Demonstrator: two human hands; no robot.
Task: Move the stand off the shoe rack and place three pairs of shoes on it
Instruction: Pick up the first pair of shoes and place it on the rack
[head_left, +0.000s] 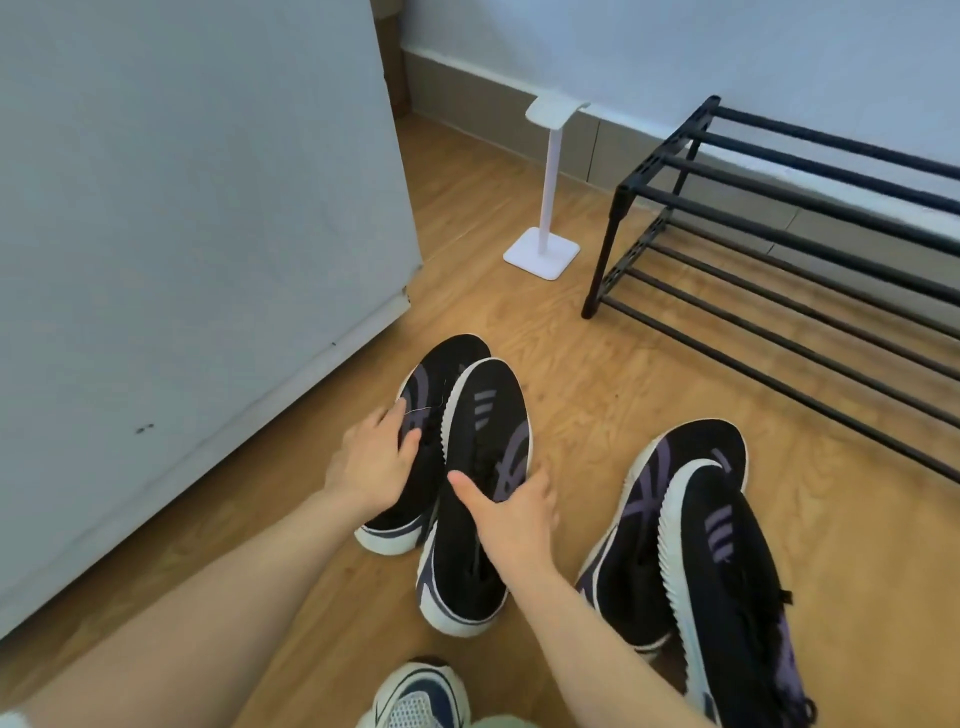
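Note:
A white stand (543, 197) with a square base is upright on the wooden floor, left of the black two-tier shoe rack (779, 228), whose bars carry nothing. One pair of black sneakers with purple stripes lies in the middle of the floor: the left shoe (441, 374) and the right shoe (483, 415). My left hand (374, 462) rests on the left shoe with fingers spread. My right hand (511, 512) lies on the right shoe, thumb out. A second matching pair (696, 540) lies to the right.
A large white cabinet or appliance (197, 260) fills the left side. A white and navy sneaker (421, 696) shows at the bottom edge. The blue wall and skirting board (493, 104) run behind the rack. Bare wooden floor (561, 332) lies between shoes and rack.

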